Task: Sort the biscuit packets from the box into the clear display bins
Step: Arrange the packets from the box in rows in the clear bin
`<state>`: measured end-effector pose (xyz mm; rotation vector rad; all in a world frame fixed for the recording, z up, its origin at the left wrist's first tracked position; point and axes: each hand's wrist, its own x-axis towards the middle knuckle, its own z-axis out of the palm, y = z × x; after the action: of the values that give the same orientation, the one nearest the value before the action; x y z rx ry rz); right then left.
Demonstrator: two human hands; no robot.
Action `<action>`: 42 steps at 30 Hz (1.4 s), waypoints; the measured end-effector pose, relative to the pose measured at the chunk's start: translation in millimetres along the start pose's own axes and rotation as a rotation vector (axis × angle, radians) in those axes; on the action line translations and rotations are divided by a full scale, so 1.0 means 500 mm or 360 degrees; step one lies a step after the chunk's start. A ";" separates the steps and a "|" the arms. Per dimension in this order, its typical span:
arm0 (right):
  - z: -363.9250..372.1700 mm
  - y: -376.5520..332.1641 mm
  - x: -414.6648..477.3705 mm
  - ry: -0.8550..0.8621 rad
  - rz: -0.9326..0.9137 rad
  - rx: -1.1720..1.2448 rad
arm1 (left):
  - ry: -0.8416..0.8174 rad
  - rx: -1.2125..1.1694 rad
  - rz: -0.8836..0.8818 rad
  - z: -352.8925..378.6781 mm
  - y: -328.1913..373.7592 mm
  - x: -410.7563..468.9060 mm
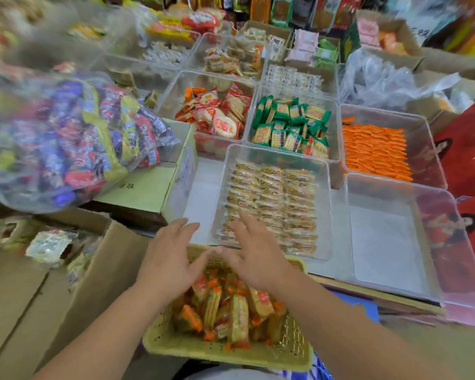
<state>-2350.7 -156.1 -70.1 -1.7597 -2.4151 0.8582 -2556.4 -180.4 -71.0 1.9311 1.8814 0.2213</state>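
I saw left hand (166, 259) and right hand (254, 250) flat, fingers straight, gripping nothing, thumbs nearly meeting. Beneath them: glossy orange-edged biscuit packets (239, 316) heaped in a perforated yellow plastic basket (231, 352). Just beyond the right hand, a rigid clear bin (324, 242), partly filled. Hands blurred; contact with packets unclear

Bag of sweets (66, 138) blurred, far rim of basket (225, 352) partly hidden under left hand (170, 259) and right hand (255, 256)
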 end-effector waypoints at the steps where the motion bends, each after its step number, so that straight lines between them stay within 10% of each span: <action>1: 0.004 -0.024 -0.008 -0.0014 -0.0103 -0.0024 | 0.0075 -0.0017 -0.0033 -0.011 -0.014 -0.035; 8: 0.080 -0.179 -0.037 -0.0143 -0.0577 0.0040 | 0.0566 -0.0118 -0.0549 -0.057 -0.130 -0.318; 15: 0.158 -0.355 -0.037 -0.0176 -0.0944 -0.0021 | 0.0242 -0.0131 -0.1020 -0.074 -0.292 -0.476; 33: 0.262 -0.493 0.015 -0.0271 -0.0504 -0.0404 | -0.0258 -0.0342 -0.0356 -0.103 -0.583 -0.120; 42: 0.258 -0.498 0.008 -0.0281 -0.0397 -0.0377 | -0.0307 0.0334 -0.0294 0.002 -0.591 -0.033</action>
<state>-2612.4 -256.9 -69.0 -1.4519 -2.8786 0.7542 -2826.7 -201.6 -189.9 1.8176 2.0009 -0.2196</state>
